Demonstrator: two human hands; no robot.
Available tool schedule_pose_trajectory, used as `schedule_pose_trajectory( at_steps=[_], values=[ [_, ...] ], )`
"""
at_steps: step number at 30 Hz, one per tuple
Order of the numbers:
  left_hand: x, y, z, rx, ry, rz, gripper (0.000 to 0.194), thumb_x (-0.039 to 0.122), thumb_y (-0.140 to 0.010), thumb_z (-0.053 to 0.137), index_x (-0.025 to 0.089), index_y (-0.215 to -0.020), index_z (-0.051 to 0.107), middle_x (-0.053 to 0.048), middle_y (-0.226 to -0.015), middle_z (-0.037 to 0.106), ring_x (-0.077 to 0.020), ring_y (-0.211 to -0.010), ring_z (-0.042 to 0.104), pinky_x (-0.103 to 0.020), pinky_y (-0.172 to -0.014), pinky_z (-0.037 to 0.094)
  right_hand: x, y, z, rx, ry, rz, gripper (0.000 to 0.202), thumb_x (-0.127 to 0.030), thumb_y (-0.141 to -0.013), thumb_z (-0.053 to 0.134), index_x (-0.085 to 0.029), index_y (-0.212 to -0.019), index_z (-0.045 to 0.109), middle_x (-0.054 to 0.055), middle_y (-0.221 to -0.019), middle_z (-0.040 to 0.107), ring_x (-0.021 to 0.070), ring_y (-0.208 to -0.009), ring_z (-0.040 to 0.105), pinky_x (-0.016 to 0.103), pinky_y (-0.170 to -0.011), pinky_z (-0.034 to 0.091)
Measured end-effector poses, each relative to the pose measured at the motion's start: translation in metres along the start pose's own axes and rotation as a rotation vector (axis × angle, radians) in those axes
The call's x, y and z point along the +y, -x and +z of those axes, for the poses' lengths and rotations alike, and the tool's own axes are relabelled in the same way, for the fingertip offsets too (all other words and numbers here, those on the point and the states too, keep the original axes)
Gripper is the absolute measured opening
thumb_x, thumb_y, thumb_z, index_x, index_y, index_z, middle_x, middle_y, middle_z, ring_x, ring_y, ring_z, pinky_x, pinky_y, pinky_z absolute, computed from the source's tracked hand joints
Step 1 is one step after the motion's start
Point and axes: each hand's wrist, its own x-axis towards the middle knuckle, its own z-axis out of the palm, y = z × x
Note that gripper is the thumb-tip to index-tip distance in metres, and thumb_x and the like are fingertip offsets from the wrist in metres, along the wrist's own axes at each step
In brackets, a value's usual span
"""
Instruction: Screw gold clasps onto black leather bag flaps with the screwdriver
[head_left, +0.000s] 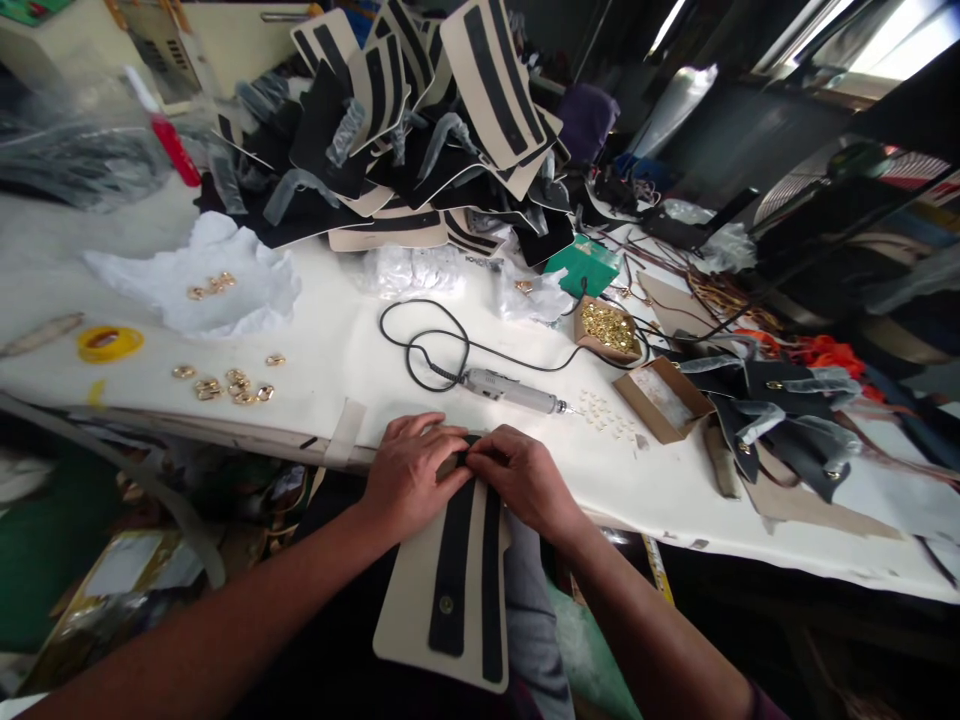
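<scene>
A cream leather panel with black strips [416, 590] slants from my lap up to the table edge, a round metal stud showing on one strip. At its far end my left hand [416, 465] is closed on the panel, thumb and fingers at a dark part. Close beside it, my right hand [517, 470] pinches the same dark part; whatever small piece its fingertips may hold is hidden. Just beyond the hands lies a grey electric screwdriver [514, 390] with a coiled black cable. Small pale pieces [600, 412] are scattered near its tip.
Striped panels [491, 85] pile up at the back. Gold buckles [232, 385] and yellow tape [109, 344] lie on the left. Right of the screwdriver are a box of gold fittings [607, 328], an open cardboard box [664, 400] and black leather pieces [787, 410].
</scene>
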Motion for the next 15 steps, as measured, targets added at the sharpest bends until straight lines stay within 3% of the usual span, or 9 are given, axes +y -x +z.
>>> schedule_pose_trajectory(
  at_steps=[15],
  values=[
    [0.001, -0.001, -0.002, -0.034, 0.013, -0.018, 0.019, 0.028, -0.090, 0.078, 0.026, -0.108, 0.072, 0.000, -0.125, 0.078, -0.0321, -0.128, 0.061, -0.053, -0.107, 0.044, -0.003, -0.012, -0.004, -0.076, 0.148, 0.107, 0.007, -0.021, -0.086, 0.071, -0.023, -0.081, 0.075, 0.000, -0.086, 0.071, 0.0162, -0.080, 0.063, 0.028, -0.073, 0.044]
  ],
)
